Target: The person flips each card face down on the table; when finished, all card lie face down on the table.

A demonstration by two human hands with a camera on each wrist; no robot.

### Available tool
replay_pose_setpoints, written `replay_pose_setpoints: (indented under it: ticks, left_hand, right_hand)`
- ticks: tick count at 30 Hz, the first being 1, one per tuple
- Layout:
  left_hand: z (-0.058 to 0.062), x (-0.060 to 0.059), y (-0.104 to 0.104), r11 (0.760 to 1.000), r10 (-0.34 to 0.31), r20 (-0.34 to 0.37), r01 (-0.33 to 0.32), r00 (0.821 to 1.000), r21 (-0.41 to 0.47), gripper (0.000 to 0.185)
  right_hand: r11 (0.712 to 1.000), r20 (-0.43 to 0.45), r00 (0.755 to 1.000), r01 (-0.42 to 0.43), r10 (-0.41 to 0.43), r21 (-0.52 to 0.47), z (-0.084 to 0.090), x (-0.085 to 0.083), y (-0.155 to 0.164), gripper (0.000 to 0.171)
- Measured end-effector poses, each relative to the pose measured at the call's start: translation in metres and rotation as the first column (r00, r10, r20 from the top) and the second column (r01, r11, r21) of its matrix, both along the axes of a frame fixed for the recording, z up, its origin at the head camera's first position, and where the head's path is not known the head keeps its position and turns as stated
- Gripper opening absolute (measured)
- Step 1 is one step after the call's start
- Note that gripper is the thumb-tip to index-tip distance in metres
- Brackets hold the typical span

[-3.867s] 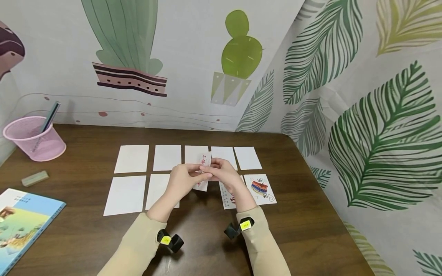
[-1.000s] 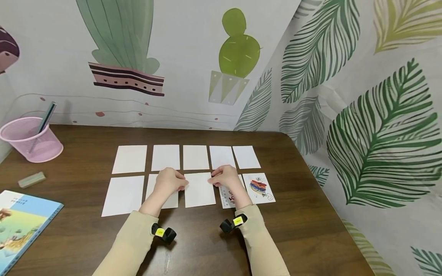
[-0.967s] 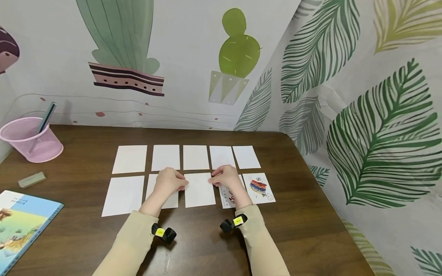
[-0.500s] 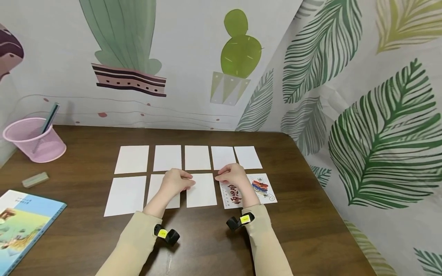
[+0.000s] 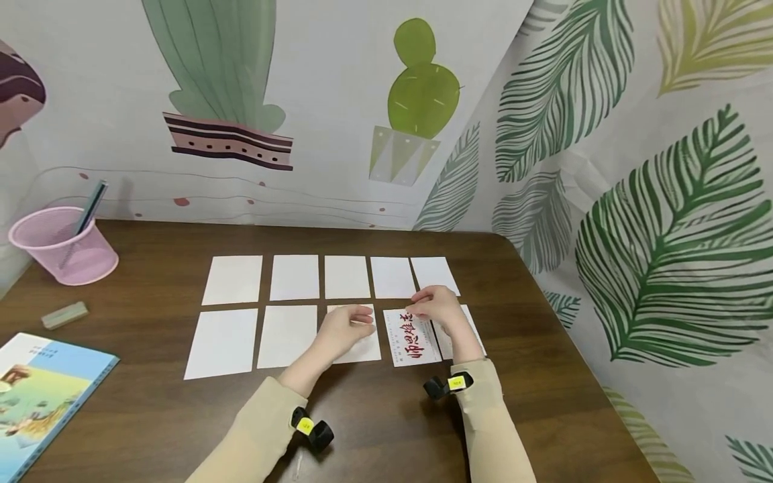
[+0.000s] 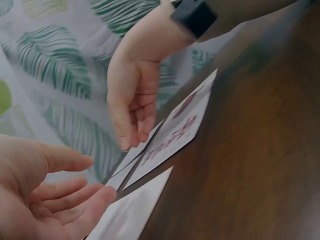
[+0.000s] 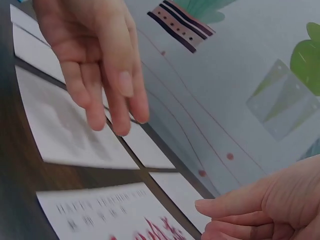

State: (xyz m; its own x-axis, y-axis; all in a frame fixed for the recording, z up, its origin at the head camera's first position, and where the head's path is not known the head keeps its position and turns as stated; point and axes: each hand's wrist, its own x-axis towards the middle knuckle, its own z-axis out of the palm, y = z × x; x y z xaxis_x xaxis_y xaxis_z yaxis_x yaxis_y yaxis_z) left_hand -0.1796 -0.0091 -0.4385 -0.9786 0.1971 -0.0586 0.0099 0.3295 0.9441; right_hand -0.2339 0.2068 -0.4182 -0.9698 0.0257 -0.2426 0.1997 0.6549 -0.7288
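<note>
Showing red brush writing I cannot read, one card (image 5: 412, 336) lies face-up between both relaxed, spread hands, left hand (image 5: 344, 329) and right hand (image 5: 436, 307); blank cards (image 5: 290, 276), pink cup (image 5: 63, 245), book (image 5: 42, 389) share the surface (image 5: 543, 376).

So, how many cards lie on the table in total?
10: five blank cards in the back row, five in the front row, including the red-lettered card; the rightmost is mostly hidden by the right hand.
</note>
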Motion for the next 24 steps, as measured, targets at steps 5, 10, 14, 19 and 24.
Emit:
replay_pose_setpoints:
  ticks: [5, 10, 14, 19, 24]
  left_hand:
    - [-0.001, 0.004, 0.016, 0.997, -0.034, 0.078, 0.028, 0.996, 0.077, 0.042]
    - [0.001, 0.006, 0.028, 0.984, -0.043, 0.145, 0.017, 0.989, 0.176, 0.046]
    - [0.005, 0.010, 0.038, 0.976, -0.068, 0.155, 0.034, 0.986, 0.215, 0.051]
    - [0.011, 0.014, 0.048, 0.979, -0.080, 0.162, 0.047, 0.984, 0.198, 0.057]
    - [0.012, 0.016, 0.050, 0.984, -0.075, 0.174, 0.046, 0.982, 0.170, 0.060]
  right_hand:
    - [0.995, 0.020, 1.000, 0.021, -0.023, 0.094, 0.006, 0.005, 0.018, 0.032]
    - [0.987, 0.037, 0.999, 0.009, -0.015, 0.159, 0.008, 0.012, 0.025, 0.034]
    - [0.990, 0.042, 0.999, 0.016, -0.022, 0.142, 0.008, 0.014, 0.025, 0.034]
    - [0.989, 0.034, 0.999, 0.024, -0.030, 0.149, 0.006, 0.014, 0.025, 0.034]
    - [0.986, 0.031, 0.999, 0.017, -0.023, 0.168, 0.005, 0.012, 0.025, 0.034]
